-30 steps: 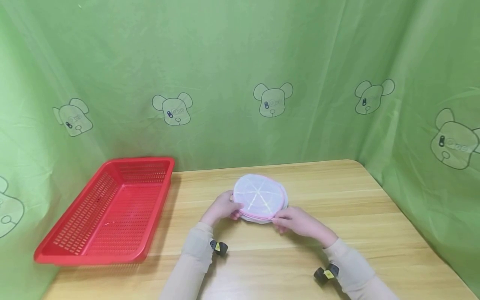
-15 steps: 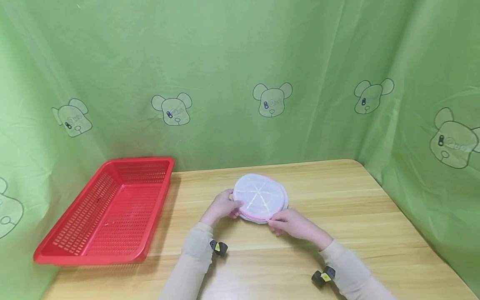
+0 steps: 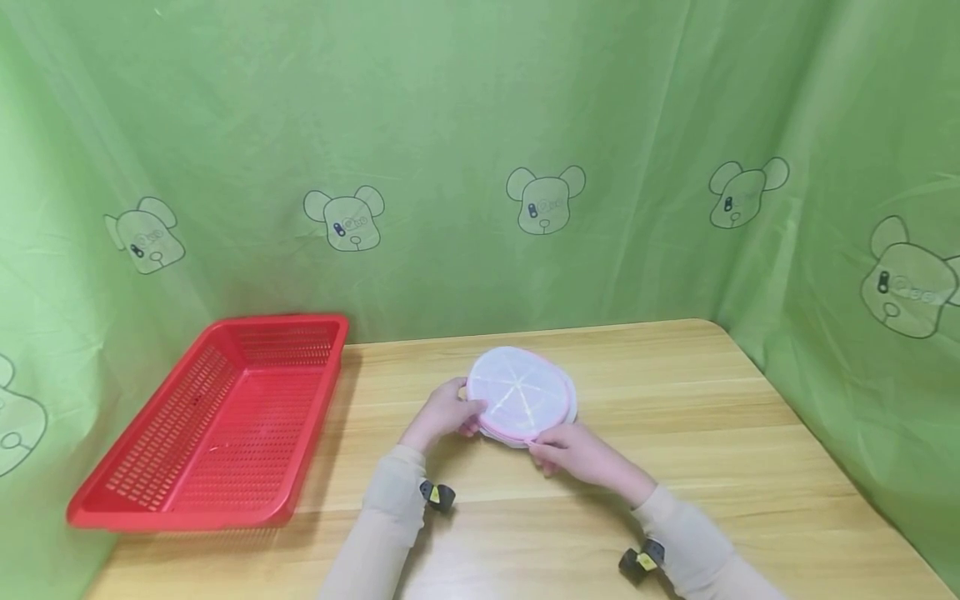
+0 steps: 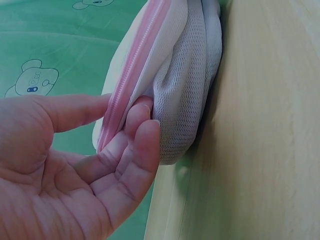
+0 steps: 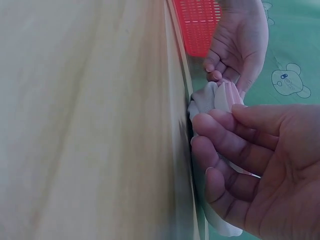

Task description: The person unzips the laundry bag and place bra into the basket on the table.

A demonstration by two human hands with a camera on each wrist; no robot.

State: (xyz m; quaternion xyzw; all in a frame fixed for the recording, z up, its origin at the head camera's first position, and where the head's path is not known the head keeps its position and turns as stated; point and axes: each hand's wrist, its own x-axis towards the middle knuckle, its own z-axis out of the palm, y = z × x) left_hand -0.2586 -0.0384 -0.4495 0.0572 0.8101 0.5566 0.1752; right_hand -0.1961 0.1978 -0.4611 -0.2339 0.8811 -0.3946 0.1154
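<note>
A round white mesh laundry bag (image 3: 517,392) with a pink zipper (image 4: 131,75) along its rim lies on the wooden table. Pale lines cross on its top like spokes. At its left edge, my left hand (image 3: 446,412) pinches the zippered rim, thumb above and fingers tucked beneath against the mesh side. My right hand (image 3: 581,454) pinches at the front of the same rim, between thumb and index finger, where the zipper pull is mostly hidden by the fingertips. In the right wrist view both hands are close together along the pink band.
A red perforated plastic basket (image 3: 247,433) stands at the left of the table (image 3: 712,433). Green curtain (image 3: 450,100) printed with bear heads hangs behind and at both sides. A small black device is strapped to each sleeved wrist.
My right hand has slid left along the front rim of the laundry bag, toward my left hand. The left hand and the bag have stayed almost still.
</note>
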